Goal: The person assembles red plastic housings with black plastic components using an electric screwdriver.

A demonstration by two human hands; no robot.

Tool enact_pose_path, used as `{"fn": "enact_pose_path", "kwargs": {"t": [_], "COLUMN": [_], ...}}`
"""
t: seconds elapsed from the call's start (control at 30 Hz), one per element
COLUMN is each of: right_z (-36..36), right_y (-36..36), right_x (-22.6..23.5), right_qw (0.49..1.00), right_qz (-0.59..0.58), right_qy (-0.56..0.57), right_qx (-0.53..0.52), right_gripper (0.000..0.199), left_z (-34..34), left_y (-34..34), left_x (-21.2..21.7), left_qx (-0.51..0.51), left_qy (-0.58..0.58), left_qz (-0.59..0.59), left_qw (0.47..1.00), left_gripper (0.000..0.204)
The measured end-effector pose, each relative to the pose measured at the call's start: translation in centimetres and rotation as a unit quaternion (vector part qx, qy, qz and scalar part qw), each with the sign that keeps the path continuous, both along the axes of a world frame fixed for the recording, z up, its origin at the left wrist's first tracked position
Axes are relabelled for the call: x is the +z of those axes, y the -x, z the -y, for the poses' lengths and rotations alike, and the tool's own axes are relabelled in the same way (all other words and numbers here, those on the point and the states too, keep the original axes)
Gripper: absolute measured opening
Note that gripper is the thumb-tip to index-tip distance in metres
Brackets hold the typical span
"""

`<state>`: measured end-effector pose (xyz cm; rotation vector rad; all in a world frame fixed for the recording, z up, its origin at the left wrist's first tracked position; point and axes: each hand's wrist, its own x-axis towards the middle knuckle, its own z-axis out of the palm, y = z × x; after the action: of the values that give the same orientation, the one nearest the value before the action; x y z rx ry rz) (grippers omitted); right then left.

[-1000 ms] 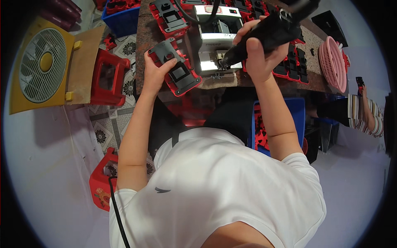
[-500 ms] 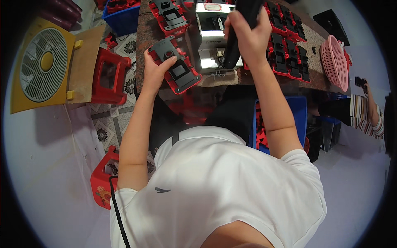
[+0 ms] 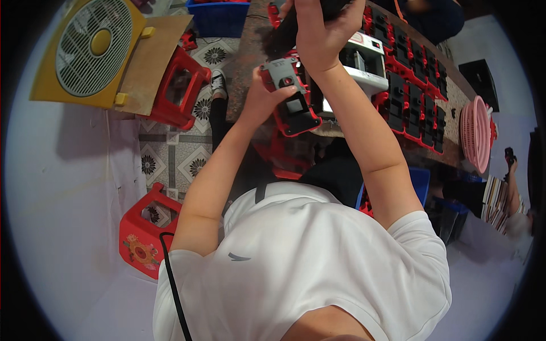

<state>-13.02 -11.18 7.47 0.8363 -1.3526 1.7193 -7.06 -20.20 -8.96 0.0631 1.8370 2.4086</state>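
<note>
My left hand (image 3: 263, 102) grips the near-left side of a red and black plastic housing (image 3: 301, 121), its thumb lying across the top. The housing is tilted at the table's front edge. Wrapped around a dark electric screwdriver (image 3: 282, 38), my right hand (image 3: 323, 41) is above the far end of the housing. The screwdriver is blurred, and its tip cannot be made out. Right of the housing stands a white and silver screw feeder (image 3: 365, 77), partly hidden by my right forearm.
Rows of red and black housings (image 3: 413, 108) stand on the stone table (image 3: 455, 128). A pink basket (image 3: 475, 133) is at the right edge. Blue bins (image 3: 219, 20), a red stool (image 3: 149, 238) and a yellow fan (image 3: 96, 51) surround it. Another person (image 3: 495, 202) is at far right.
The view has swung, so the table appears further right. My right hand has carried the screwdriver from the feeder leftward to above the housing. My left hand still holds the housing.
</note>
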Motion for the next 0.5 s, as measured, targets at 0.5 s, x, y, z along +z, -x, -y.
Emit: {"fn": "enact_pose_path", "kwargs": {"t": [0.5], "right_z": [1.8], "right_y": [0.2], "right_x": [0.5], "right_qw": [0.998], "right_qz": [0.021], "right_qy": [-0.05], "right_qx": [0.02], "right_gripper": [0.032], "left_z": [0.8], "left_y": [-0.5], "left_x": [2.4], "left_qx": [-0.025], "left_qy": [0.025], "left_qz": [0.038], "left_qw": [0.999], "left_gripper": [0.083]}}
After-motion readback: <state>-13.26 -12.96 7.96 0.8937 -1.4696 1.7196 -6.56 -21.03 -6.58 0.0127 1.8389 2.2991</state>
